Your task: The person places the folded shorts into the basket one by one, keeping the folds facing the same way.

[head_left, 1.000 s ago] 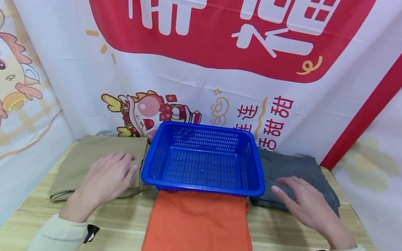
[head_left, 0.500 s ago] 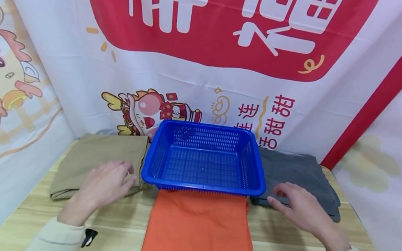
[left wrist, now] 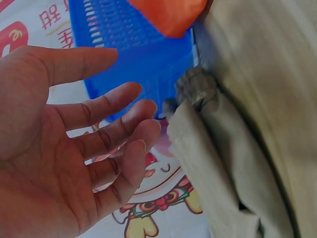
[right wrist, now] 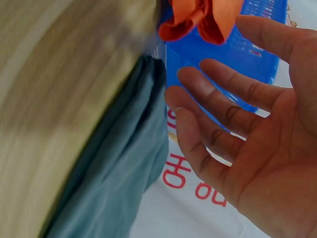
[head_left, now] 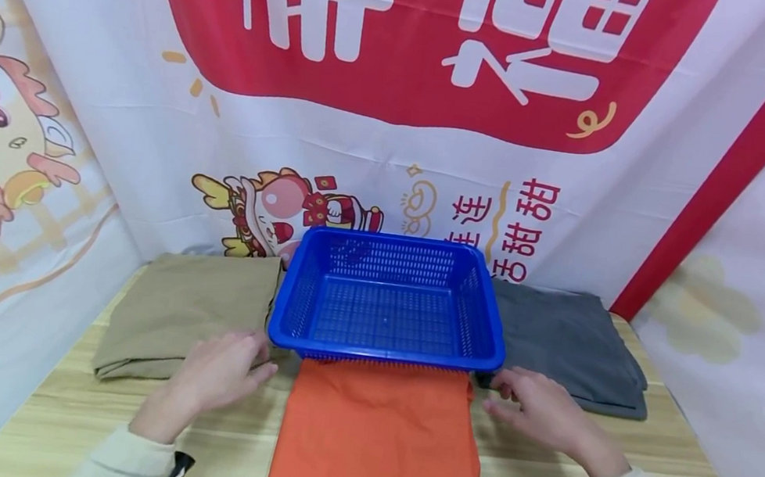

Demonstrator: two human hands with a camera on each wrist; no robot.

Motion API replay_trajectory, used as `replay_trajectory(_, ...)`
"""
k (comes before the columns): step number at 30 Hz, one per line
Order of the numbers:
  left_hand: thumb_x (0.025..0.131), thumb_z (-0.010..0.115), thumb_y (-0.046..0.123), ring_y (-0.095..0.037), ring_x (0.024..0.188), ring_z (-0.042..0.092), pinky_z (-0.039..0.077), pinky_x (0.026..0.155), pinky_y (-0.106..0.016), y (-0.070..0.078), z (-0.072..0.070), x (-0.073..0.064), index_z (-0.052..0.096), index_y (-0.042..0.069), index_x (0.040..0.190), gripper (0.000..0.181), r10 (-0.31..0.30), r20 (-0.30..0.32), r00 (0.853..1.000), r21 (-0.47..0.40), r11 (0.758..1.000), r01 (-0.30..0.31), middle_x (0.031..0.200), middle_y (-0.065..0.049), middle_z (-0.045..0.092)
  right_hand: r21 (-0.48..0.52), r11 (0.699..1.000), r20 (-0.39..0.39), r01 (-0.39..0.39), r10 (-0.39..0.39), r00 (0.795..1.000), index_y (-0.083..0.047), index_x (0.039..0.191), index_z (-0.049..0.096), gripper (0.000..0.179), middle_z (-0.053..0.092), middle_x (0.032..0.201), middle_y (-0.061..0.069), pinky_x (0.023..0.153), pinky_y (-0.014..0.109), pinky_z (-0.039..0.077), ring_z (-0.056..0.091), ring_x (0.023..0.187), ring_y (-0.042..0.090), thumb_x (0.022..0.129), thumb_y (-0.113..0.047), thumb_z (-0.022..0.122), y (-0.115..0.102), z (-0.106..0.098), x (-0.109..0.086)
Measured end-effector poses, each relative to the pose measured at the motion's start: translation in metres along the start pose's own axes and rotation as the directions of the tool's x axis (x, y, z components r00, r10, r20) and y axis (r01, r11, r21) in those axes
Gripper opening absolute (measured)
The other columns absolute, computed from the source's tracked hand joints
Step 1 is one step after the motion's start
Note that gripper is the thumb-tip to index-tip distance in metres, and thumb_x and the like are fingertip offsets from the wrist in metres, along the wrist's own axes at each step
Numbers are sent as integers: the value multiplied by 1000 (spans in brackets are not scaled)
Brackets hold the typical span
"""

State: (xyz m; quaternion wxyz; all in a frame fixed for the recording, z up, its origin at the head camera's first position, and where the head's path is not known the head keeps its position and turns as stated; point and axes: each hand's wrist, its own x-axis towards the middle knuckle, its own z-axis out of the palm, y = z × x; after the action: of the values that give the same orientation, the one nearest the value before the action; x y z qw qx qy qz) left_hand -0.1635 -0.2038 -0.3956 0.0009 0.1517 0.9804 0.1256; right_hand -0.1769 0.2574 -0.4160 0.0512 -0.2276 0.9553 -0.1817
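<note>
In the head view, a blue basket (head_left: pixel 386 355) stands on the worktop (head_left: pixel 226 461) between folded khaki cloth (head_left: pixel 194 304) and grey cloth (head_left: pixel 569 342), with orange cloth (head_left: pixel 382 443) in front. The left hand (head_left: pixel 220 372) and right hand (head_left: pixel 536 409) flank its near corners, grasping nothing. The left wrist view shows loosely bent, relaxed fingers near khaki cloth; contact is hard to judge. In the right wrist view, similarly relaxed fingers are near the grey cloth.

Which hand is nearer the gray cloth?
Right. The right hand is close to the gray cloth; the left hand is beyond the orange cloth, by the khaki cloth.
</note>
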Motion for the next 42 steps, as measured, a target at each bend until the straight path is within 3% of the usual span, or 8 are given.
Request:
replay_trajectory(8,91,75,33,-15,68,53,47,57,-36,6,17,2,69,13,96,21,-33,78,996,-54,998,37,80,3,61,44,998,70,-40,37,997,-8,109,70,46,65,90,-3,66,35,50,61,80,16,92,-51,70,-5,15,6)
replay_trajectory(13,91,75,35,-18,76,61,52,60,-43,8,27,2,68,15,96,22,-23,82,996,-54,998,28,85,2,64,62,996,108,-65,58,992,-13,103,66,52,59,82,-4,61,33,44,53,72,13,89,-63,67,-9,24,7)
replay_trajectory(18,91,74,41,-22,82,65,53,65,-48,11,39,4,68,12,99,31,-40,93,995,-66,997,46,87,0,65,76,992,142,-96,85,986,-14,102,64,53,55,79,-2,57,33,39,51,69,14,87,-65,68,-13,30,10)
replay_trajectory(24,90,72,50,-32,87,67,53,72,-55,15,49,5,68,5,103,47,-55,128,990,-69,996,65,91,-8,67,66,987,159,-145,133,978,-7,121,66,68,63,102,3,74,46,52,58,87,20,85,-65,70,-17,34,15)
replay_trajectory(28,89,71,56,-36,98,67,54,78,-58,18,53,7,64,2,126,66,-69,142,987,-77,994,81,108,-13,70,71,985,165,-157,143,976,-2,131,61,81,64,117,9,87,53,53,62,97,23,83,-67,71,-18,37,16)
replay_trajectory(31,88,72,57,-33,98,67,54,79,-55,22,56,10,61,2,133,72,-71,147,987,-94,992,85,109,-12,69,83,984,163,-156,141,977,1,137,57,89,61,126,14,92,54,52,62,102,25,82,-68,71,-18,40,17)
replay_trajectory(37,84,80,48,-30,86,66,54,78,-51,27,60,13,67,0,104,54,-38,127,991,-114,992,53,87,-9,66,109,981,148,-158,141,979,6,147,44,104,51,143,23,100,56,47,58,119,32,80,-68,73,-19,44,19)
replay_trajectory(42,81,83,43,-33,87,66,54,79,-51,32,62,14,66,-3,101,53,-46,128,991,-94,994,58,86,-11,65,164,971,161,-172,146,976,6,150,38,108,48,146,22,103,55,45,56,121,31,79,-65,76,-20,47,21)
